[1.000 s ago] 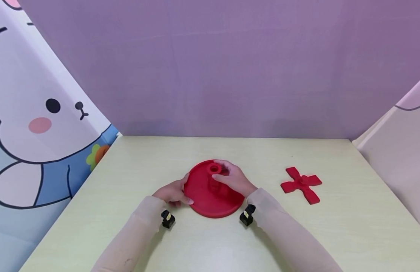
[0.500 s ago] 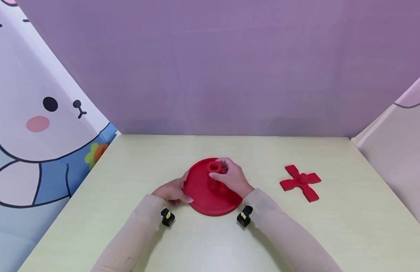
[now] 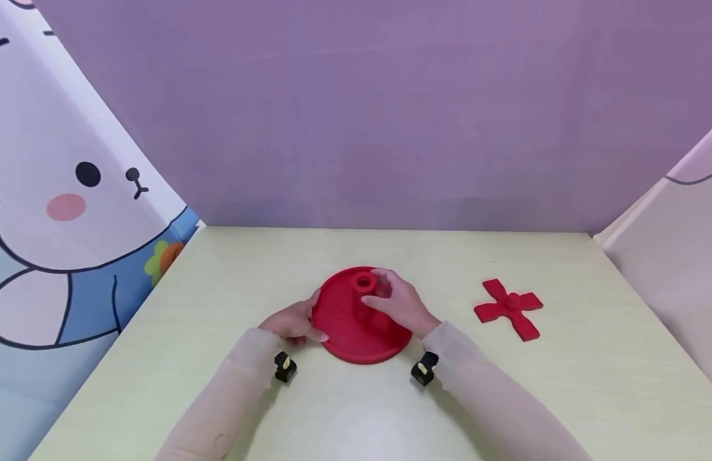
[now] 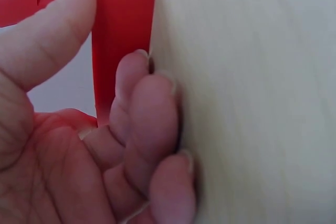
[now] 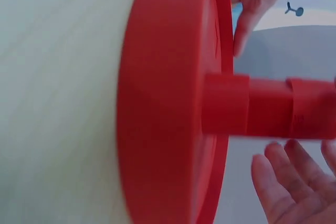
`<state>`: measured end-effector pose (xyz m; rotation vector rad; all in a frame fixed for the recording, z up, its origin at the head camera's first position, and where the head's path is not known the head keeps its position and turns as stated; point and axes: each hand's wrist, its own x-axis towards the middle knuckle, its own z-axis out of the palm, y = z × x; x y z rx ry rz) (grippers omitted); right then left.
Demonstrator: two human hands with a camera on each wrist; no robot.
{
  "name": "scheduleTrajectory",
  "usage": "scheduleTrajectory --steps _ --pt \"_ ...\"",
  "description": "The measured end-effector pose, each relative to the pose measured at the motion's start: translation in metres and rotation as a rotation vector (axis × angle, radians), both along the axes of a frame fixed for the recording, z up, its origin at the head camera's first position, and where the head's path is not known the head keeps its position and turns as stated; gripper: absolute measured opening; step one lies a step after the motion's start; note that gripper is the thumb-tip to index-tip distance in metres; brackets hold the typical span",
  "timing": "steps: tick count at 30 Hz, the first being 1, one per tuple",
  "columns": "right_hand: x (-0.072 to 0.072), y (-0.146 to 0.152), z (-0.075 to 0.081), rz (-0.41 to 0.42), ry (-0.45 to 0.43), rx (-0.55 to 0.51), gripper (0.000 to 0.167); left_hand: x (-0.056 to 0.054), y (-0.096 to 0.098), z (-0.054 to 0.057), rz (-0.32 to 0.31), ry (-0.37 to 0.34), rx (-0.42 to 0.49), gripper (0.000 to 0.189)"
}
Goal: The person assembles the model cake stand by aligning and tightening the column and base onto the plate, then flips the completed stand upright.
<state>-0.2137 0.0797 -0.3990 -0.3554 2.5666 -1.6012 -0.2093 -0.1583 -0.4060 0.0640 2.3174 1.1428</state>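
A red round base [image 3: 344, 336] with a raised rim lies on the table, a hollow red post [image 3: 364, 298] standing upright from it. Seams along the post show in the right wrist view. My left hand [image 3: 292, 322] grips the base's left edge, thumb over the rim and fingers curled low at its side, as the left wrist view [image 4: 142, 124] shows. Around the post's right side is my right hand [image 3: 403, 306], its thumb overlapping the post in the head view. In the right wrist view its fingers [image 5: 286, 174] are loosely extended, a gap between them and the post.
To the right on the pale table [image 3: 229, 269] lies a flat red four-bladed piece [image 3: 512, 306] with a small knob at its middle. A purple cloth [image 3: 390, 115] rises behind the table, and a cartoon-printed cloth [image 3: 56, 147] hangs at the left.
My right hand's fingers have loosened from the post, and the hand has shifted slightly to the right. The left hand keeps its grip on the base; the four-bladed piece stays put.
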Motion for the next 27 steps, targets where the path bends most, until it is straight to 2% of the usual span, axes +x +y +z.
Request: scheduleTrajectory --steps 7,13,21,27 --pt "0.002 0.044 0.004 0.028 -0.058 0.111 0.059 -0.002 -0.001 0.0 0.0 -0.001 -0.009 0.105" --pt "0.008 0.087 0.005 0.037 -0.008 0.183 0.057 -0.003 -0.002 -0.003 -0.009 -0.003 0.005 0.105" --pt "0.02 0.137 0.003 -0.011 0.031 0.283 0.055 -0.001 -0.001 -0.002 -0.021 0.012 0.008 0.103" --pt "0.029 0.173 -0.001 -0.066 0.028 0.35 0.057 0.0 -0.002 -0.001 -0.013 0.012 0.009 0.103"
